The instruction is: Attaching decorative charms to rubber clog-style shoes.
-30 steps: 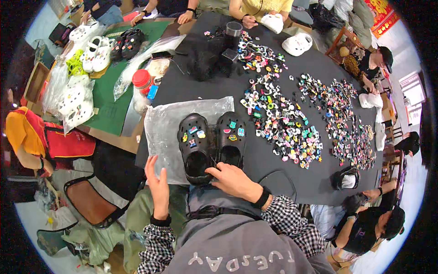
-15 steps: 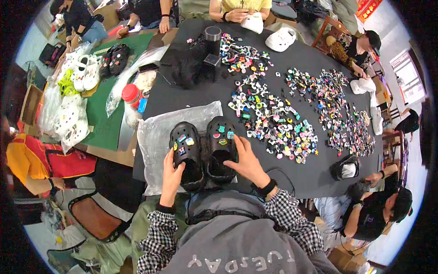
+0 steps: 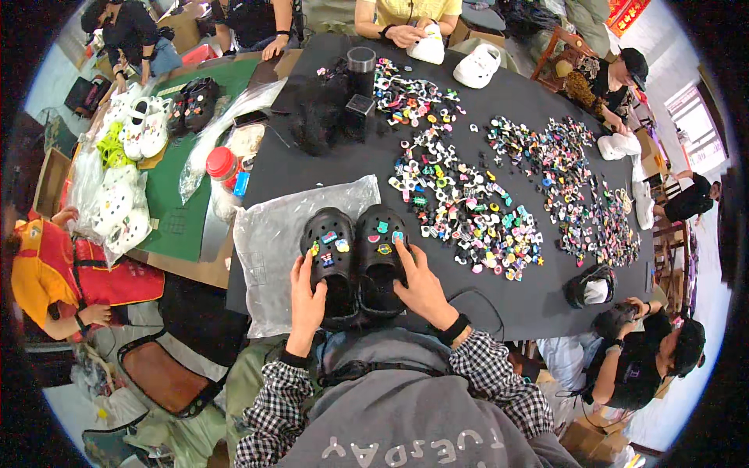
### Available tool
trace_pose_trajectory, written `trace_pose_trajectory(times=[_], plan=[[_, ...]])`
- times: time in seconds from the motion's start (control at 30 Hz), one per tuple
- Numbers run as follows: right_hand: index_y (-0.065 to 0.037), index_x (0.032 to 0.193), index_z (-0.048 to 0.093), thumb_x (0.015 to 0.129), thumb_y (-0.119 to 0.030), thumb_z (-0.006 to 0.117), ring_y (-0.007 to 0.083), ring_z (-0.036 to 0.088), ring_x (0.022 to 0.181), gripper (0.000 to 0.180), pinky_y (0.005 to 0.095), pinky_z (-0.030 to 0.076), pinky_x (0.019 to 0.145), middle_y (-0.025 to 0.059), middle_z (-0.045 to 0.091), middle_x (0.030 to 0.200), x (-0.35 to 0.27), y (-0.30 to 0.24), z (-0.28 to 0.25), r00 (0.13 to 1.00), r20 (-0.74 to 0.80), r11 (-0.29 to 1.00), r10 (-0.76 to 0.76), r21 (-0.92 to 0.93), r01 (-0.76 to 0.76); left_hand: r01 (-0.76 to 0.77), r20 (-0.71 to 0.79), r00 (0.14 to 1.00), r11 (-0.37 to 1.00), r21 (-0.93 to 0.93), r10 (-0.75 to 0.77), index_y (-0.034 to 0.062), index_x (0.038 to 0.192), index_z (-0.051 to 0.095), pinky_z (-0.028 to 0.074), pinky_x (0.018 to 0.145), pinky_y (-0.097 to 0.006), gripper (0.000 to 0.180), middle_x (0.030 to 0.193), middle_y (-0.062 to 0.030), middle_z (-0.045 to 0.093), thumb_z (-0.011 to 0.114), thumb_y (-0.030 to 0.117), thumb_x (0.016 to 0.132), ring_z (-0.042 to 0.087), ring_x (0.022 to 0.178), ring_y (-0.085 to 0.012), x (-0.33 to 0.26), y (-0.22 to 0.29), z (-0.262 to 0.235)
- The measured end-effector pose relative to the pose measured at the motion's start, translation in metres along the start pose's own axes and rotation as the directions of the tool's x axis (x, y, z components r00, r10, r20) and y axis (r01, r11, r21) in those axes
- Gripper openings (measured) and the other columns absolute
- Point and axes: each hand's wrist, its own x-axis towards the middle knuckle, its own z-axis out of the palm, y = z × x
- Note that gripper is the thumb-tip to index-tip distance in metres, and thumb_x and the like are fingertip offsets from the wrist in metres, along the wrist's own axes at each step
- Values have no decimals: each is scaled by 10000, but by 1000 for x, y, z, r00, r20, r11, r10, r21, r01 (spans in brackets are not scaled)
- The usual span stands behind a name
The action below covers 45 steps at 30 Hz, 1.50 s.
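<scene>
Two black clogs (image 3: pixel 321 222) stand side by side with their toes pointing away from me, at the table's near edge. Small colourful shoe charms (image 3: pixel 380 227) dot the toe of each one. My left hand (image 3: pixel 307 300) grips the left clog by its outer side, thumb at the opening. On the other side, my right hand (image 3: pixel 425 288) holds the right clog, its fingers along the outer edge by a blue charm. Partly beneath the pair lies a transparent plastic bag (image 3: pixel 265 257).
Heaps of loose charms (image 3: pixel 476 210) spread over the black table (image 3: pixel 328 171). A dark cylinder (image 3: pixel 361 70) and a red-lidded jar (image 3: pixel 222 164) stand farther back. White clogs (image 3: pixel 117 203) lie in plastic at left. Several co-workers sit or stand around; one handles a white clog (image 3: pixel 427 45).
The two clogs have come together, the left one shifting right and both turning straighter. My hands moved with them. Across the table, a co-worker's white clog has tilted upright.
</scene>
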Motion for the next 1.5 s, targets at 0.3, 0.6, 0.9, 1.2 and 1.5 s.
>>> trace_pose_trajectory(times=[0.3, 0.6, 0.9, 1.2, 1.5], plan=[[-153, 1456, 219, 769, -95, 637, 476, 523, 1056, 806, 472, 482, 869, 273, 336, 1360, -1, -1, 2, 999, -16, 999, -35, -24, 34, -68, -31, 997, 995, 77, 71, 73, 1424, 317, 314, 1059, -418, 665, 1381, -270, 322, 535, 25, 797, 342, 1278, -414, -4, 0, 0], [-134, 1446, 218, 790, -121, 615, 476, 538, 1056, 767, 468, 515, 836, 308, 342, 1342, -2, 1, 2, 998, -26, 995, -59, -85, 57, -53, 121, 993, 889, 455, -3, 314, 1448, 286, 482, 801, -467, 841, 1137, -241, 423, 600, -15, 740, 531, 978, -439, 15, 38, -9], [-123, 1438, 233, 776, -107, 634, 470, 539, 1043, 774, 477, 503, 833, 284, 347, 1342, -1, 1, 6, 998, -51, 993, -40, -112, 34, -113, 137, 990, 810, 575, 40, 345, 1440, 292, 507, 714, -461, 860, 1057, -222, 431, 600, -30, 730, 582, 848, -415, 15, 39, -8], [-86, 1403, 309, 790, -144, 662, 440, 524, 1076, 709, 449, 486, 861, 265, 370, 1335, -6, -3, 2, 988, -93, 990, -125, -84, 117, -75, 160, 987, 878, 472, -1, 312, 1446, 268, 499, 792, -481, 841, 1209, -275, 384, 633, 21, 746, 532, 1001, -467, 11, 35, -10], [-84, 1231, 516, 814, -211, 657, 319, 584, 872, 458, 407, 498, 740, 144, 575, 919, -18, -40, -11, 890, -5, 889, -456, 50, 456, 292, 177, 956, 774, -561, -233, 32, 1436, 276, 309, 1063, -340, 561, 1419, -172, 351, 503, 236, 965, 382, 1287, -238, -18, -8, -26]])
